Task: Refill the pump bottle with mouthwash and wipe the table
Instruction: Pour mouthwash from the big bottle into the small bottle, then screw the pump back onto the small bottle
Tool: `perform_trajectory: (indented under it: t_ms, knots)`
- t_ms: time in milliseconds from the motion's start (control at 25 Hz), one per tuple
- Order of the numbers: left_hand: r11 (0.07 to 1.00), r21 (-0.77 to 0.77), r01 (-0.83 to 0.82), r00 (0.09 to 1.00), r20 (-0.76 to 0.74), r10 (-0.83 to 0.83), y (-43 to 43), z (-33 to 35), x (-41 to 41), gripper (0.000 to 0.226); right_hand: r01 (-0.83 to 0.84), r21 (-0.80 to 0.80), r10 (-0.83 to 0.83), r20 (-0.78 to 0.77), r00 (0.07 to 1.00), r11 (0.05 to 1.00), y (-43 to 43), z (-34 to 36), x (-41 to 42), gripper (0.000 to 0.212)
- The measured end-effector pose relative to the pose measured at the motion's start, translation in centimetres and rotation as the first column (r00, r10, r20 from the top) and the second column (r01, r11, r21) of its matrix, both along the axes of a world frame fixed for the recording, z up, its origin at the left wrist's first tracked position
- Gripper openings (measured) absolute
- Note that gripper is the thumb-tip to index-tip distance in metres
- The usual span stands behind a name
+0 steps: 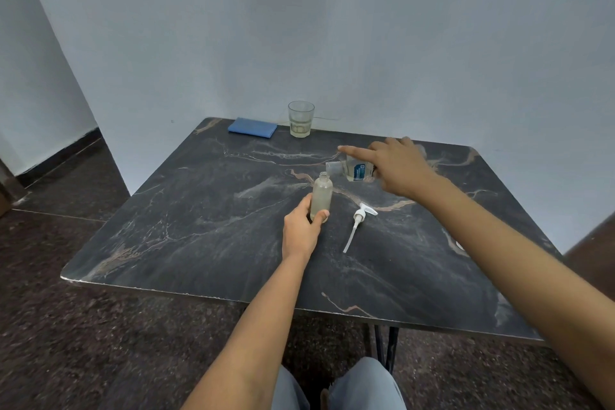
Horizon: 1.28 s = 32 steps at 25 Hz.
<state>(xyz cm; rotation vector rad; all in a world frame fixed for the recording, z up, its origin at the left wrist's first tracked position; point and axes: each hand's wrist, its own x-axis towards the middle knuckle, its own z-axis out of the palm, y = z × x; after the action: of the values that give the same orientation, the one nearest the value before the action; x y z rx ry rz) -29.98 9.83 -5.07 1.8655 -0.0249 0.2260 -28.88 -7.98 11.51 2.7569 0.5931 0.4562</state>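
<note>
A folded blue cloth [252, 127] and a glass tumbler [301, 119] are seen at the table's [199, 243] far edge. The upright pump bottle [321, 195] is pinched at its base by the left hand [301, 230]. A tilted mouthwash bottle [352, 169] is gripped by the right hand [401, 170], forefinger extended, its mouth just above the bottle's neck. The detached pump head [357, 221] lies alongside.

Landmark: pump bottle [321, 195], upright near the centre of the worktop [199, 243]. The left hand [301, 226] grips its base from the near side. Just right of the bottle, the pump head [357, 221] lies flat on the worktop, its tube pointing toward the near edge. Above and right of the bottle's mouth, the mouthwash bottle [352, 170] is held tilted in the right hand [396, 165], neck toward the landmark. Far behind the bottle, at the wall edge, stands a glass [300, 119]; a folded cloth [253, 127] lies left of it.
</note>
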Motion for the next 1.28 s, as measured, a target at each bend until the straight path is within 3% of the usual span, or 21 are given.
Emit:
perform_trajectory:
  t_ms: [160,280,360,440,600,680,880,1000,1120,1200,1280]
  knots:
    - [1.000,0.020,0.002,1.000,-0.003,-0.002,-0.1,-0.1,0.1,0.046,0.106,0.327,-0.065,-0.134,0.989,0.939,-0.8,-4.0,-0.5,0.085]
    - [1.000,0.026,-0.007,1.000,-0.013,0.007,-0.1,-0.1,0.1,0.047,0.102,0.562,0.010,-0.191,0.982,0.821,-1.1,-6.2,-0.8,0.086]
    - [1.000,0.025,-0.004,1.000,-0.011,0.005,-0.1,0.0,0.0,0.046,0.077,0.775,0.098,-0.177,0.979,0.627,-1.2,-7.4,-1.4,0.084]
    - [1.000,0.009,0.002,1.000,-0.002,-0.002,-0.1,0.1,-0.1,0.044,0.089,0.923,0.105,-0.137,0.985,0.374,-1.9,-8.4,-2.3,0.078]
    - [1.000,0.010,-0.002,1.000,0.007,0.002,-0.2,0.0,-0.1,0.040,0.130,0.985,0.025,-0.128,0.992,-0.118,-4.1,-11.1,-4.1,0.066]
    - [1.000,0.025,-0.004,1.000,0.018,0.003,-0.2,0.0,-0.1,0.039,0.108,0.974,-0.041,-0.118,0.992,-0.199,-4.8,-11.9,-4.6,0.063]
    - [0.999,0.035,-0.002,1.000,0.016,0.001,-0.1,0.1,-0.2,0.037,0.184,0.979,-0.100,-0.193,0.976,-0.088,-5.4,-12.7,-4.7,0.049]
    - [0.999,0.039,-0.005,1.000,0.007,0.005,-0.1,0.3,-0.2,0.037,0.252,0.967,-0.126,-0.254,0.959,-0.031,-5.6,-12.7,-4.9,0.061]
    - [0.999,0.049,-0.012,1.000,0.007,0.012,-0.1,0.4,-0.3,0.037,0.197,0.980,-0.372,-0.183,0.910,-0.001,-4.7,-12.2,-6.6,0.073]
    - [0.999,0.053,-0.015,1.000,0.007,0.015,-0.1,0.4,-0.3,0.037,0.030,0.993,-0.523,0.036,0.851,0.118,-2.2,-12.2,-8.2,0.049]
    - [0.998,0.053,-0.016,1.000,0.012,0.015,-0.1,0.3,-0.3,0.036,0.036,0.929,-0.412,0.128,0.902,0.368,1.4,-12.2,-8.9,0.028]
